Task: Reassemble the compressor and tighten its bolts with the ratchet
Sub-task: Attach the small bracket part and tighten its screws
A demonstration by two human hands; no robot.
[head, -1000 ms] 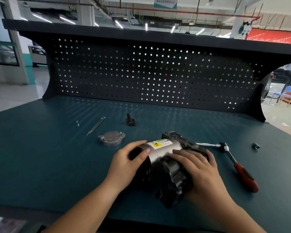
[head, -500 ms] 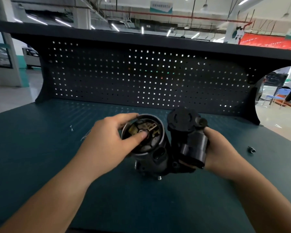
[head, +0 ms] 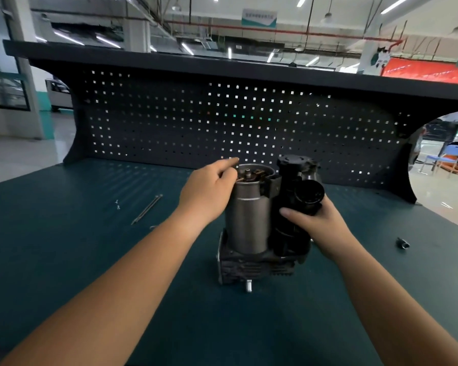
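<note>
**A:** Few loose bits on the left, what are they?

**B:** Tiny pale screws and thin, straight metal rods, lying on the matte teal desk.

**A:** And the left hand?

**B:** It's up against the top rim of the compressor. The forefinger is stretched out and the other fingers are curled at the rim. I cannot tell whether they pinch anything.

**A:** How does the compressor sit?

**B:** At mid-desk, upright, with its long axis vertical. A smooth grey metal cylinder points its open end up, showing brassy parts inside. Beside it are rounded black plastic housings, and below is a dark ribbed cast base with a small shiny stub at the front.

**A:** The right hand?

**B:** It's wrapped round the black housing, thumb across the front.

**A:** Further right?

**B:** A small dark fitting, well apart.
</note>
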